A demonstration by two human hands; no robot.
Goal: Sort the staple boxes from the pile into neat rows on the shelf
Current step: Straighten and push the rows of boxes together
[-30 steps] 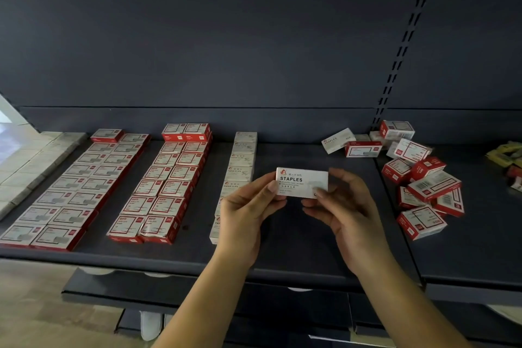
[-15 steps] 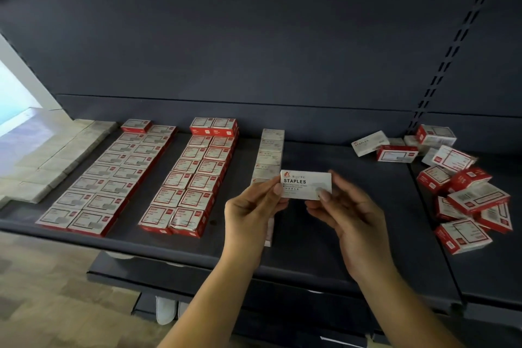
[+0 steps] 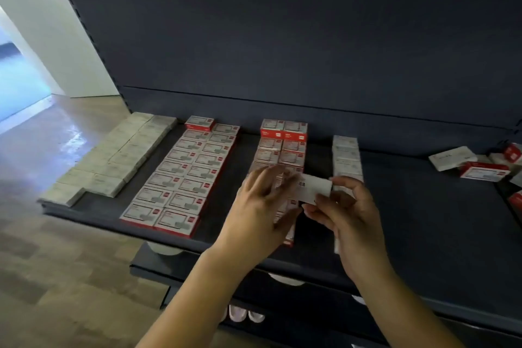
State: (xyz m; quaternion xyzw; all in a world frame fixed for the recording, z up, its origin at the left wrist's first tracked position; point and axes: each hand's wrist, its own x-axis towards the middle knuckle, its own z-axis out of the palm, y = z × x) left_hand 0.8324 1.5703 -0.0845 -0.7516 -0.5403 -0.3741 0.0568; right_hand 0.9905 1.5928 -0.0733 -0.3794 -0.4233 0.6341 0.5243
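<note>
A white staple box (image 3: 313, 188) is held in the air above the dark shelf (image 3: 409, 206). My right hand (image 3: 344, 215) pinches its right end and lower edge. My left hand (image 3: 260, 206) covers its left end, blurred by motion, fingers curled at the box. Behind the hands lie neat rows: pale boxes (image 3: 113, 161) at far left, a double row of red-and-white boxes (image 3: 183, 175), another red double row (image 3: 282, 147) partly hidden by my left hand, and a single white row (image 3: 346, 158). The loose pile (image 3: 474, 164) lies at the right edge.
Bare shelf surface stretches between the white row and the pile. A lower shelf (image 3: 282, 285) juts out below the front edge. Wooden floor (image 3: 56, 263) lies to the left; shoe tips (image 3: 245, 313) show under the shelf.
The view has swung left, so the pile slid to the right edge. Both hands carried the white box leftward over the rows; my left hand now covers more of its left end.
</note>
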